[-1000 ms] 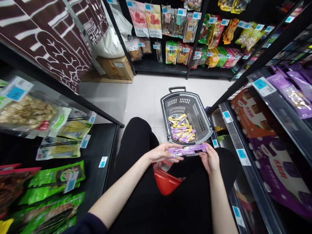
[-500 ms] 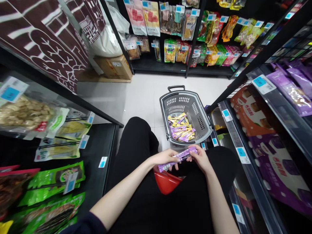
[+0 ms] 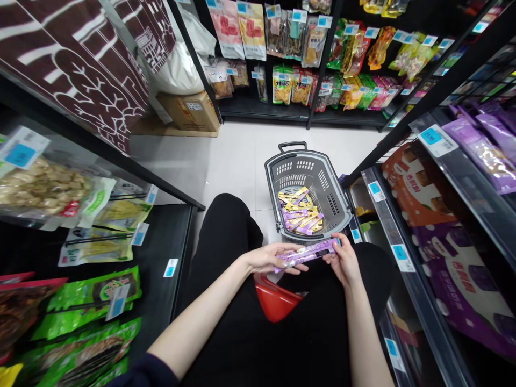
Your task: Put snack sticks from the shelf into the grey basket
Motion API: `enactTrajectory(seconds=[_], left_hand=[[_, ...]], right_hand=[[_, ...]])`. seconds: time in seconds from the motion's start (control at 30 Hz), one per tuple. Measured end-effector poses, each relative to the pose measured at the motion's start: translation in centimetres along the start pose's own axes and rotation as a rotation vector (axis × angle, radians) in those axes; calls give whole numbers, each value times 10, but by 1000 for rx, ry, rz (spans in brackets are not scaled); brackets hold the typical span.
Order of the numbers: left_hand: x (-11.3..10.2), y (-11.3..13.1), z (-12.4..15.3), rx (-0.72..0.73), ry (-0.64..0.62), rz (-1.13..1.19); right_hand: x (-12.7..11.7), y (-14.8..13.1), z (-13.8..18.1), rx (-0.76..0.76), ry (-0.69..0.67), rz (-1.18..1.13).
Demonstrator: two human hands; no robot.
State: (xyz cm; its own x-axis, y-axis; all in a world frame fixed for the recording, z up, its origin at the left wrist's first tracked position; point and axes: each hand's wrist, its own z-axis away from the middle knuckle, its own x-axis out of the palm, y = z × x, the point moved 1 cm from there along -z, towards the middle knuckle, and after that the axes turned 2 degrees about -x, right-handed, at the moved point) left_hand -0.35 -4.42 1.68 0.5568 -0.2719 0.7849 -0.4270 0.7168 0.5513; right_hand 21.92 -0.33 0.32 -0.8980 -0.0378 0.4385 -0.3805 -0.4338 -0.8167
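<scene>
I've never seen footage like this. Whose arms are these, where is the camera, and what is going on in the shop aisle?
There is no machine here: a person wears a camera on the head, looking down at their own bare arms. They sit or crouch in a shop aisle, black trousers below. The left hand and right hand hold the two ends of a bunch of purple stick packets. On the floor just ahead stands a grey shopping basket with more purple and yellow packets inside. A red basket sits under the hands. Shelves of snack bags line both sides.

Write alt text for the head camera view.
Both hands, left hand and right hand, hold a few purple stick packets over the lap. Ahead on the floor stands a grey basket holding more sticks, between snack shelves.
</scene>
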Motion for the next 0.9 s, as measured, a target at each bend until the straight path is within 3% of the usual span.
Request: enactTrajectory(seconds=[0.13,0.2,0.43,0.6,0.73,0.9], left_hand=[[-11,0,-4,146,414,-112],[-18,-1,-7,188,557,-157],[-20,2,-8,259,616,-143],[-23,5,-6,285,681,-180],[-28,4,-8,292,799,-278],[-29,3,-8,311,899,-462]], right_hand=[[-6,-2,-2,-43,108,15],[-10,0,-3,-50,154,6],[-13,0,-4,-35,171,-83],[-11,-6,-2,-25,72,-63],[-9,-4,0,-51,36,163],[-6,-5,4,-387,300,713]])
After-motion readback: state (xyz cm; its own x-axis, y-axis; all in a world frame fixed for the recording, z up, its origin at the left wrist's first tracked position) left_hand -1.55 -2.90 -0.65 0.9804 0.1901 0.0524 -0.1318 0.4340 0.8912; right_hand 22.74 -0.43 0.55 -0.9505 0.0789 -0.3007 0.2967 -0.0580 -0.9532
